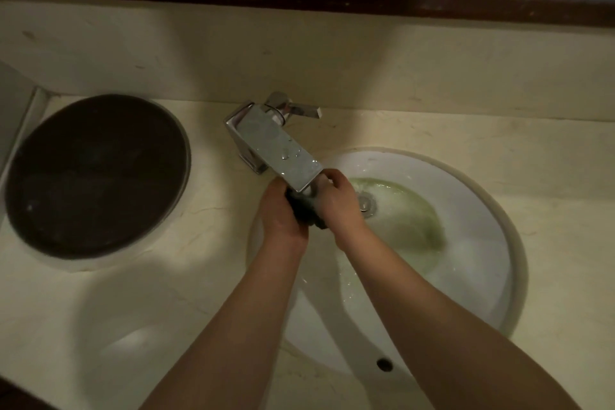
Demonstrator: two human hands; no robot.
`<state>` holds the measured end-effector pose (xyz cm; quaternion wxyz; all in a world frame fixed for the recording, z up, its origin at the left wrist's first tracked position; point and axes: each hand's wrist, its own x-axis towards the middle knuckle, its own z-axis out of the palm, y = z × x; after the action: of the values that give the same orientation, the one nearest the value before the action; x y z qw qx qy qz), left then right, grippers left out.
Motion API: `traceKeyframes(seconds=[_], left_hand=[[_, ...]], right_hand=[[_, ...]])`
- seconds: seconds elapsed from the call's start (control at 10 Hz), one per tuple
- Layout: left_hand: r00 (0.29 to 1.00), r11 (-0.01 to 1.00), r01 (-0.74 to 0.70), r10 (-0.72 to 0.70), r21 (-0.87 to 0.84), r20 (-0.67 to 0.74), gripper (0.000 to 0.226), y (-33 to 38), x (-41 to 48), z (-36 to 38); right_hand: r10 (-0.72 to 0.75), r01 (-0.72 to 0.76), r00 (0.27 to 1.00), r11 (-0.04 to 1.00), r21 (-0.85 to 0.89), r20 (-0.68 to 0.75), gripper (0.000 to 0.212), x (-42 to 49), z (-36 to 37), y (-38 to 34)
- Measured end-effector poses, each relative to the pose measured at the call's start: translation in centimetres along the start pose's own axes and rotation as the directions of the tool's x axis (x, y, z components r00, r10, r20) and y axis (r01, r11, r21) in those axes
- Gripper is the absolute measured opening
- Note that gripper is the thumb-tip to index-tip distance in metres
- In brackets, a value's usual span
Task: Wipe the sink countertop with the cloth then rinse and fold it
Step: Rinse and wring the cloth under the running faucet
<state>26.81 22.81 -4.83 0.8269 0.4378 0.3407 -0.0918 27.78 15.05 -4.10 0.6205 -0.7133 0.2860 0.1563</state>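
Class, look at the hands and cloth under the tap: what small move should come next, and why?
Probably wring the dark cloth over the basin: both hands, left and right, grip it bunched under the spout, and greenish water pools by the drain.

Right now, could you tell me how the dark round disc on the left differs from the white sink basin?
The disc is dark brown, flat and dry-looking; the basin is white, hollow and holds greenish water. The basin looks larger and has both hands working over it; the disc is untouched. Both are round and set into the countertop.
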Motion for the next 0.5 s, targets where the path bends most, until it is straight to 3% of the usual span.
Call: traceKeyframes(seconds=[0.1,0.2,0.3,0.4,0.5], left_hand=[[0.992,0.995,-0.095,0.097,0.028,-0.087,0.016,-0.2,0.2,0.9],[0.974,0.966,-0.186,0.206,0.179,-0.096,0.027,-0.3,0.8,1.5],[0.975,0.931,-0.160,0.202,0.328,-0.096,0.008,-0.2,0.5,1.9],[0.880,0.686,-0.359,0.474,0.632,-0.014,0.012,-0.4,0.8,1.3],[0.826,0.579,-0.529,0.520,0.620,0.220,0.022,-1.5,3.3,0.3]], right_hand=[[0.069,-0.069,0.998,0.998,-0.008,0.011,0.031,-0.2,0.4,0.2],[-0.032,0.026,0.998,0.993,-0.114,-0.057,0.028,-0.4,0.5,0.7],[-0.244,0.203,0.969,0.881,-0.426,-0.043,0.027,-0.5,0.5,0.7],[-0.437,0.346,0.896,0.801,-0.489,-0.080,0.039,-0.1,0.8,0.6],[-0.390,0.267,0.912,0.801,-0.536,-0.128,0.028,0.1,0.8,-0.2]])
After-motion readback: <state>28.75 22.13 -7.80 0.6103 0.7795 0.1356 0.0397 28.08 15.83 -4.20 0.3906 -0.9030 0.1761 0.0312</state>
